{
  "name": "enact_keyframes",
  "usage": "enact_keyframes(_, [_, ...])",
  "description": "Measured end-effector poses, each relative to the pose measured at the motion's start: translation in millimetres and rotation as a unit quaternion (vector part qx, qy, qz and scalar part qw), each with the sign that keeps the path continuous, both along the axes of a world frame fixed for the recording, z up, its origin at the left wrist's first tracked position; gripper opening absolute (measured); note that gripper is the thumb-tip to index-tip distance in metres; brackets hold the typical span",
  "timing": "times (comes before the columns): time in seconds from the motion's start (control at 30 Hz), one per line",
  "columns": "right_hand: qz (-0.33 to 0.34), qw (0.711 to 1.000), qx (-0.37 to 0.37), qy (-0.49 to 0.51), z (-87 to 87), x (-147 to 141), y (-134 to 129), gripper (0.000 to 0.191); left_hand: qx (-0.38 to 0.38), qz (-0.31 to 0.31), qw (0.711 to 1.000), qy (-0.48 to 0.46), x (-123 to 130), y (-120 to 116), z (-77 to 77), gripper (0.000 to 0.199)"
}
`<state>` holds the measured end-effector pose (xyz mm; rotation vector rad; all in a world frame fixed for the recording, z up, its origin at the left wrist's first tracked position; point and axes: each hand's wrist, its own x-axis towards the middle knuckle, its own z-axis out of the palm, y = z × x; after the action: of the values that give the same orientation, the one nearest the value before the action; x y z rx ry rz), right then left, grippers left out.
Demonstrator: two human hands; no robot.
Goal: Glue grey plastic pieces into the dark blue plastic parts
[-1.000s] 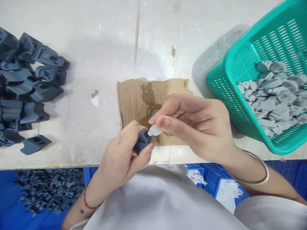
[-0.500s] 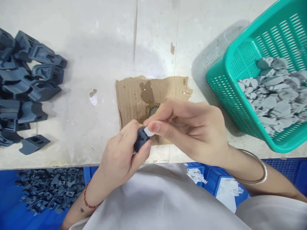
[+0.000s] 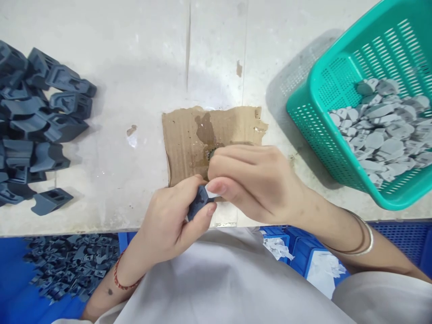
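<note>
Between the thumb and fingers of my left hand (image 3: 173,216) is a dark grey block (image 3: 200,201), held above the front edge of the table. My right hand (image 3: 256,182) is closed, its thumb and curled forefinger pinching a small white piece (image 3: 212,192) against the right end of the block. Both hands meet over the lower part of a brown cardboard sheet (image 3: 182,139) with a wet, dark stain. A small dark round thing (image 3: 212,154) on the cardboard is mostly hidden behind my right hand.
Many dark grey blocks (image 3: 50,200) lie at the left of the table. A green basket (image 3: 310,103) of light grey pieces stands at the right. Below the table edge are a blue container (image 3: 67,310) of dark parts and blue bins (image 3: 300,252) with white material.
My right hand's fingers have curled inward and its wrist has turned, staying at the white piece. The block remains in my left hand. The view has shifted slightly.
</note>
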<state>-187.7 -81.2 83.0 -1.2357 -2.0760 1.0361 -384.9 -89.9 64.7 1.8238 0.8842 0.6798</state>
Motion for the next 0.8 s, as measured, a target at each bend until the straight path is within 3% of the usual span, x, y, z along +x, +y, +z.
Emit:
enact_keyframes(0.17, [0.035, 0.995, 0.070, -0.058, -4.0, -2.1, -1.9, 0.043, 0.034, -0.022, 0.998, 0.043, -0.6, -2.4, -0.4, 0.022])
enact_keyframes(0.4, [0.026, 0.982, 0.152, -0.105, -8.1, -8.2, -4.1, 0.055, 0.037, -0.024, 0.998, 0.048, -3.7, -4.2, -1.5, 0.020])
enact_keyframes(0.57, [0.030, 0.986, 0.140, -0.080, -7.3, -6.5, -1.2, 0.055, 0.035, -0.009, 0.998, 0.052, -2.2, -7.4, -2.9, 0.016])
enact_keyframes(0.67, [0.036, 0.992, 0.114, -0.047, 4.9, 2.2, 0.1, 0.054, 0.051, 0.002, 0.997, 0.063, -2.6, -7.3, 4.1, 0.006])
enact_keyframes(0.73, [-0.024, 0.992, 0.111, -0.050, 17.7, 10.5, 0.3, 0.050, 0.091, 0.031, 0.990, 0.101, -8.6, -5.3, 11.2, 0.012])
enact_keyframes(0.8, [-0.140, 0.979, 0.109, -0.102, 29.8, 20.1, 0.4, 0.043, 0.143, 0.089, 0.971, 0.169, -21.4, -2.5, 16.1, 0.019])
